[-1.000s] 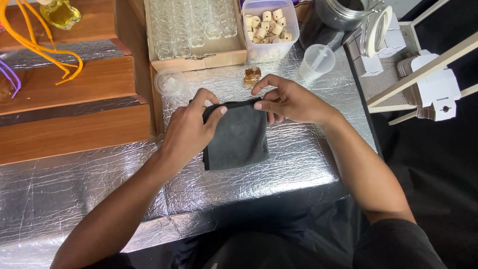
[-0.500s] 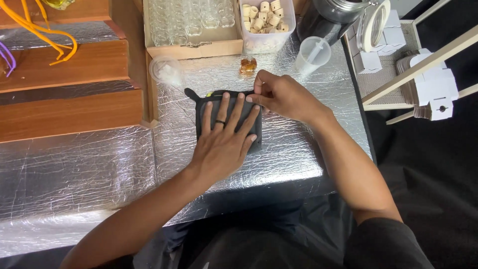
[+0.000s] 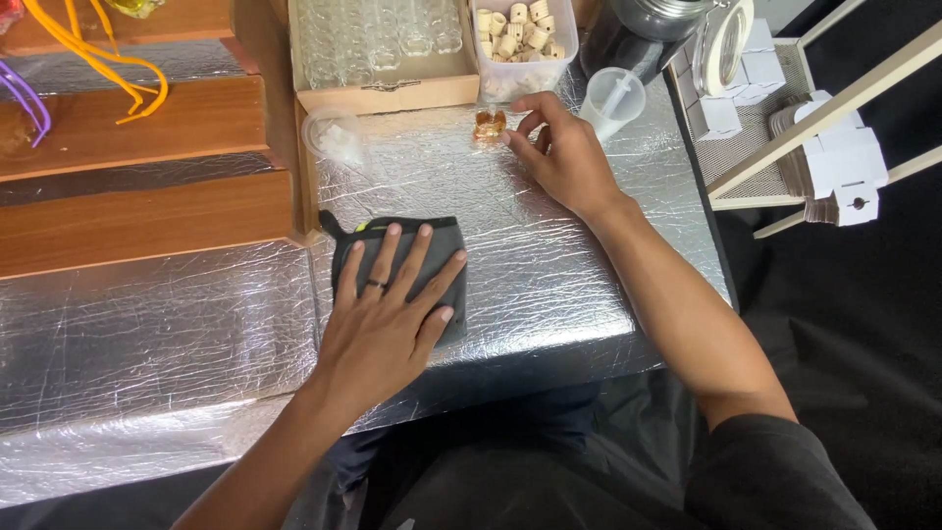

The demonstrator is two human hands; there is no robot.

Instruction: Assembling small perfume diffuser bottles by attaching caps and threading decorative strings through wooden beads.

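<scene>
A dark grey pouch [image 3: 397, 275] is laid flat on a table covered in crinkled silver foil [image 3: 549, 265], near the table's front edge. It is pressed down by the left hand [image 3: 388, 314], whose fingers are spread wide across the fabric; a dark ring is worn on one finger. The right hand [image 3: 559, 152] is stretched toward the back of the table, its fingertips curled around a small amber bottle [image 3: 489, 123] that stands on the foil; whether the bottle is actually pinched cannot be told. Just behind the bottle a clear tub of corks [image 3: 520, 39] is seen, and beside it a cardboard box of small glass bottles [image 3: 378, 49]. A clear plastic cup [image 3: 613, 98] is set to the right of the hand. Wooden steps [image 3: 147, 186] are seen at the left.
</scene>
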